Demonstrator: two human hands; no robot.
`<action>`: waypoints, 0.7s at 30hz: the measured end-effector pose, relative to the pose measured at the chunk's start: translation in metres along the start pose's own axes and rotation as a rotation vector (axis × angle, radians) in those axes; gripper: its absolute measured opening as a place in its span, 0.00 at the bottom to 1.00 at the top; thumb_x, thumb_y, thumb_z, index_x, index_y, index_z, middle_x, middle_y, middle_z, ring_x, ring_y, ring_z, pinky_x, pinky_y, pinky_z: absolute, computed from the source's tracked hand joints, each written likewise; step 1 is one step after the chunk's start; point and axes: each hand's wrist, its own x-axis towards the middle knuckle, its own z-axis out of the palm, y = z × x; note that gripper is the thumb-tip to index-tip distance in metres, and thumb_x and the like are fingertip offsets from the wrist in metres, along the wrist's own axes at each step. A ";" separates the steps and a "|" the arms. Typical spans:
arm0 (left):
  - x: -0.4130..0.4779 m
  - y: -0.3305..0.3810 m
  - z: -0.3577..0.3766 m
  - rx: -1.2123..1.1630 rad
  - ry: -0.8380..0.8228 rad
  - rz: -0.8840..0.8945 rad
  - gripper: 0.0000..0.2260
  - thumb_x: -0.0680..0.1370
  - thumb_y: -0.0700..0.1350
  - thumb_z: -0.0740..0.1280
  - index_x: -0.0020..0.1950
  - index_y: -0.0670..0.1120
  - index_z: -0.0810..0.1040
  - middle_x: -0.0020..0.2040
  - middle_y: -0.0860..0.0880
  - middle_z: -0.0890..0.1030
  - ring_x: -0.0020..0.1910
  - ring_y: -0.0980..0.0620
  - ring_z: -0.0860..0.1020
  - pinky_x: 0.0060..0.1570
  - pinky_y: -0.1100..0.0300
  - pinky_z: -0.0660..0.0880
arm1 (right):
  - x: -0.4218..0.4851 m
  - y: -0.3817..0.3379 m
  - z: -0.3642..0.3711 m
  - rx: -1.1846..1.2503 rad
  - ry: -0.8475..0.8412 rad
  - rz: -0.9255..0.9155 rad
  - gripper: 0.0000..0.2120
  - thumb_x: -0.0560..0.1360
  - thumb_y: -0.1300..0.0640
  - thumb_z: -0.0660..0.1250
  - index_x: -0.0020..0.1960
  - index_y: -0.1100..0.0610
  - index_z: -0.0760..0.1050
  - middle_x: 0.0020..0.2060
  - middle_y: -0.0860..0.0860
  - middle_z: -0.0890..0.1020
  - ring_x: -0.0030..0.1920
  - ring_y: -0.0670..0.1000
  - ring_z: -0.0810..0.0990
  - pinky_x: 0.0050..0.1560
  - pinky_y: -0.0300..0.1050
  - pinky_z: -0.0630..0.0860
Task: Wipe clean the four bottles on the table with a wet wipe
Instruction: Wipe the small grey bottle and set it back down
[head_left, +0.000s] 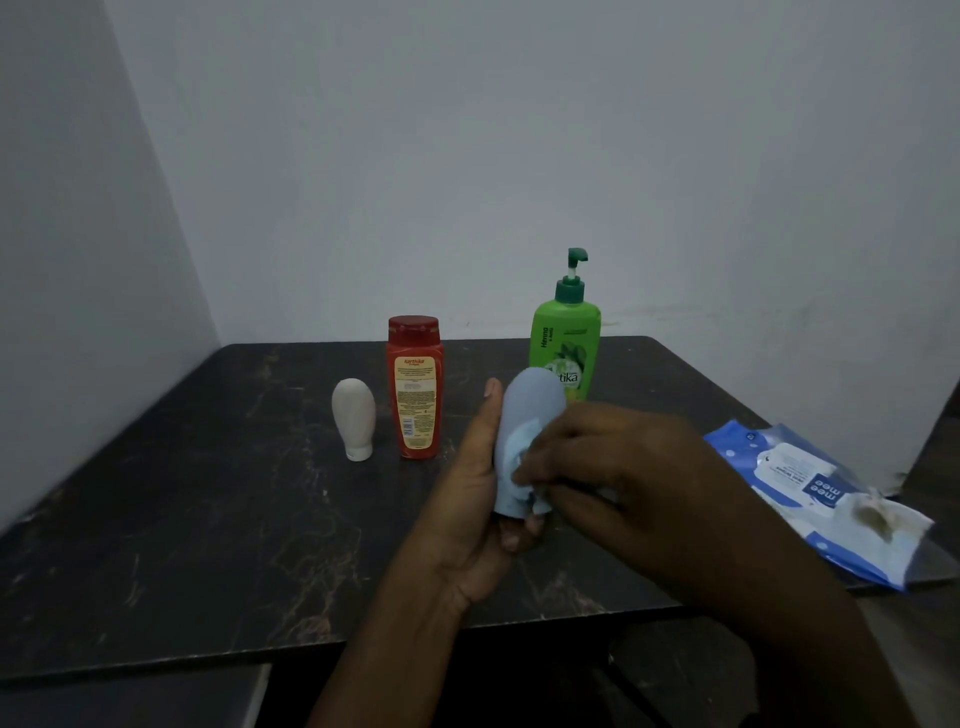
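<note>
One blue bottle (531, 410) held upright, wet wipe (521, 446) against it.
My left hand (470, 504) grips its base above the table (208, 493), long axis near vertical; my right hand (615, 467), just to its right, pinches the wet wipe on its lower side, so I'd stroke upward.

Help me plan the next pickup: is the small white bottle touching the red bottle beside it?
Apart. The head view shows a strip of dark table between the small white bottle and the red bottle.
</note>
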 end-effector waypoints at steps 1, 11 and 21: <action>0.000 0.000 0.001 -0.020 0.012 -0.010 0.26 0.76 0.68 0.60 0.44 0.48 0.85 0.28 0.48 0.76 0.19 0.55 0.72 0.17 0.67 0.64 | -0.001 0.000 -0.004 -0.001 0.064 0.010 0.09 0.73 0.61 0.72 0.51 0.56 0.86 0.48 0.49 0.84 0.48 0.45 0.82 0.50 0.34 0.76; -0.002 0.002 0.004 -0.252 0.080 -0.023 0.37 0.75 0.69 0.61 0.62 0.37 0.81 0.33 0.44 0.71 0.29 0.49 0.70 0.34 0.57 0.68 | -0.013 0.011 -0.035 -0.150 0.424 0.190 0.08 0.77 0.61 0.70 0.54 0.57 0.85 0.48 0.51 0.84 0.49 0.44 0.81 0.55 0.28 0.71; -0.011 0.011 0.019 -0.388 0.152 0.086 0.31 0.78 0.60 0.59 0.32 0.36 0.83 0.24 0.44 0.77 0.20 0.51 0.78 0.25 0.62 0.78 | 0.006 -0.011 0.021 0.067 0.029 -0.005 0.09 0.73 0.59 0.71 0.52 0.56 0.86 0.48 0.49 0.83 0.50 0.44 0.80 0.52 0.31 0.73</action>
